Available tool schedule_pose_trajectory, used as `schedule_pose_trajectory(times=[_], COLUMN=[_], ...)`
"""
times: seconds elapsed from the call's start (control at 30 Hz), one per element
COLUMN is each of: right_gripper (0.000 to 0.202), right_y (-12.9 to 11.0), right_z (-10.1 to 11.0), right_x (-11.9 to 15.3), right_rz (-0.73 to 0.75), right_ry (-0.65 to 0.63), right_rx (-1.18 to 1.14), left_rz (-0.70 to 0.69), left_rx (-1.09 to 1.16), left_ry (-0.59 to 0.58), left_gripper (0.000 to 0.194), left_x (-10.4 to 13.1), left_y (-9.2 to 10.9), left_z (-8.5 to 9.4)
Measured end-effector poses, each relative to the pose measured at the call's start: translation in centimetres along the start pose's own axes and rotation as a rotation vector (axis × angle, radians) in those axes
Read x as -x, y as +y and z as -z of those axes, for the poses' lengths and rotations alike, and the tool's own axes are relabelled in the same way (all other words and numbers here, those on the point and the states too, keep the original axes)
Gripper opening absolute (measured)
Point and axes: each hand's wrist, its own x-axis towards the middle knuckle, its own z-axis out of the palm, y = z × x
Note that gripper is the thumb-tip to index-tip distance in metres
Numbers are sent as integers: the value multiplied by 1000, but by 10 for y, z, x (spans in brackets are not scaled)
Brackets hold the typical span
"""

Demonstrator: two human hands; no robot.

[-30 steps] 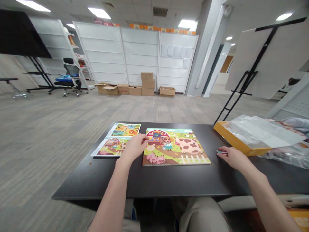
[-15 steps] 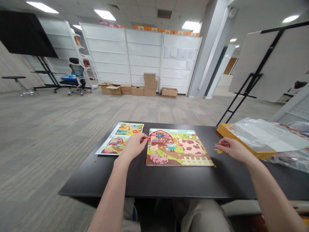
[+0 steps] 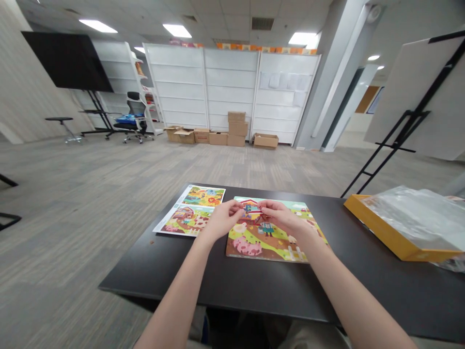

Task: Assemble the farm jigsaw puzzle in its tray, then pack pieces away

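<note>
My right hand hides part of the puzzle near the tabletop's far edge. It pinches a blurred piece over the puzzle's far-left corner area; whether my left hand, just beside, grips too, I can't tell.

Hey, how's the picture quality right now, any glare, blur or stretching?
Head view: a ceiling light washes out to white; head view: pale highlights on the clear plastic; head view: the small piece between left hand and right hand lacks fine detail; head view: the pillar leans outward, probably wide-lens distortion.
</note>
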Motion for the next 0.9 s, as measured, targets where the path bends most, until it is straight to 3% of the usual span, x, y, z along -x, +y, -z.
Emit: schedule_pose_trajectory(times=[0.17,0.3,0.47,0.63,0.73,0.9], right_gripper=[37,40,37,38,35,40], right_y=[12,9,-1,-1,-2,-8], right_z=[-4,-9,-11,4,13,19], right_x=[1,3,4,2,3,-10], right_rz=[4,3,29,87,124,149], right_ry=[-24,27,71,379,454,370], right_rx=[100,-50,-139,-70,109,174], left_rz=[41,27,10,-17,-62,-55], left_rx=[187,191,244,269,187,114], left_ry=[-99,-133,6,229,204,179], left_gripper=[21,21,25,27,25,21], left_x=[-4,-3,-7,-14,-22,-42], left_y=[-6,-5,-7,-6,-5,-13], left_z=[-7,-9,-7,3,12,7])
